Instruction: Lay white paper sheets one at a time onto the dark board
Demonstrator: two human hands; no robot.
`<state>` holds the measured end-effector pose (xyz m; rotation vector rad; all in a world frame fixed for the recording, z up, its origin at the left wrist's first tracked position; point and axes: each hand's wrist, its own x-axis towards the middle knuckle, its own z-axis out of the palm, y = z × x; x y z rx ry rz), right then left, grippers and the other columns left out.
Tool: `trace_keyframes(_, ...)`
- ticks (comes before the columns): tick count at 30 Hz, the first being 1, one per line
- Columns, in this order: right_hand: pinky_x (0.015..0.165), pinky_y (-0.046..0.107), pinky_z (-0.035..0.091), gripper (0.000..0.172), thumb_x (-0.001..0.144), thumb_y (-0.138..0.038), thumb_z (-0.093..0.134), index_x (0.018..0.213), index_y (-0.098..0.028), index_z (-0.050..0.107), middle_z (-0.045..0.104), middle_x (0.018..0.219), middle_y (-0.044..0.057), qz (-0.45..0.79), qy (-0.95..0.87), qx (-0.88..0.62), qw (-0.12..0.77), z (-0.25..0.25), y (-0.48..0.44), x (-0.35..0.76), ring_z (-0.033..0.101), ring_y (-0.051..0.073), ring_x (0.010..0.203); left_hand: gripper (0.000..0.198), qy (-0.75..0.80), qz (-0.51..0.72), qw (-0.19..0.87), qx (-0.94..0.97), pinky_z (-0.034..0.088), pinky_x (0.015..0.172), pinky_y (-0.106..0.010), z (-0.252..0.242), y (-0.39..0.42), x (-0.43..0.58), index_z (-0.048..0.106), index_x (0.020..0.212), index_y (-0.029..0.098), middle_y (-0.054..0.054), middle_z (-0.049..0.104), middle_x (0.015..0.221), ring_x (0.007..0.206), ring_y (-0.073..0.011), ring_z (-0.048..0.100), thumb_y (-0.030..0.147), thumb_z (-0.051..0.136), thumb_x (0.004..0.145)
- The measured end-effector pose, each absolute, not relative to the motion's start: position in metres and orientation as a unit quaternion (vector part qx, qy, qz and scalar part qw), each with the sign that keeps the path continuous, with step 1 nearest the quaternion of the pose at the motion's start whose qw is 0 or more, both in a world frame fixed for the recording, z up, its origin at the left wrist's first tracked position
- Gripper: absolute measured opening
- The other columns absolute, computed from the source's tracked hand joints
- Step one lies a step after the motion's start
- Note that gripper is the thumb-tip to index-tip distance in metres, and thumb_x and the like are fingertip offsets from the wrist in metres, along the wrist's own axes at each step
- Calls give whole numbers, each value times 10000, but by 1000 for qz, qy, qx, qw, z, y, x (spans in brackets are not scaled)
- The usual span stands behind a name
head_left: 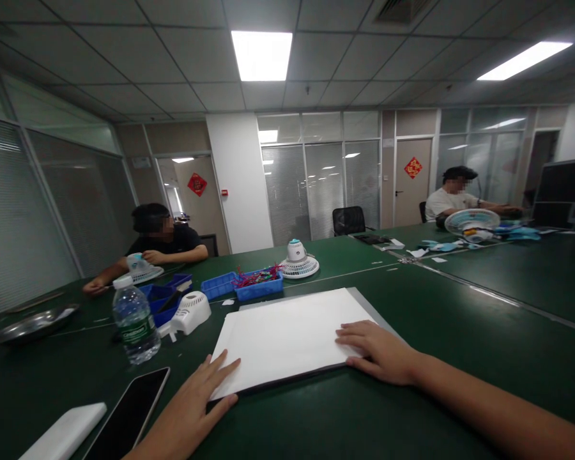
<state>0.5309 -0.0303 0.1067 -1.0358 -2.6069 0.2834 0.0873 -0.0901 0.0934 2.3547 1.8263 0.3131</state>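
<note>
White paper lies on the green table in front of me, on top of a thin flat grey item whose edge shows at the far and right sides. My left hand rests at the paper's near left corner, fingers spread over it and thumb by the front edge. On the right side, my right hand lays its fingers across the paper, with the thumb along the near edge. Both hands are open. What the grey item is, I cannot tell.
Left of me are a water bottle, a dark phone, a white slab and a white plastic housing. Beyond the paper stand a blue bin of wires and a fan part. Two people sit farther off.
</note>
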Motion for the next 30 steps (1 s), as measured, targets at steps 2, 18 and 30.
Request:
trace_keyframes(2,1162,536,332,578,947,-610,503,1419,-288,582,553,1486,91,118,-903,-382,159,104,-26,536,457,321,1396,589,607,106,76,784,264,1201,-598,95,-91,88,481,1461,389,11,304,1626,1499,-360,257,655,451,937)
trace_keyframes(18,1209,564,233,577,953,-569,535,1486,-356,479,426,1587,40,171,-910,-357,123,106,-21,548,315,315,1485,672,623,156,98,760,296,1214,-528,83,-87,77,489,1465,240,-67,503,1533,1494,-316,298,611,524,906)
trace_keyframes(30,1236,561,161,500,1023,-505,419,1507,-378,431,419,1587,-7,200,-917,-325,120,108,-24,543,279,275,1502,582,631,186,121,744,306,1208,-526,85,-79,74,617,1348,279,-31,506,1524,1452,-319,394,515,663,817)
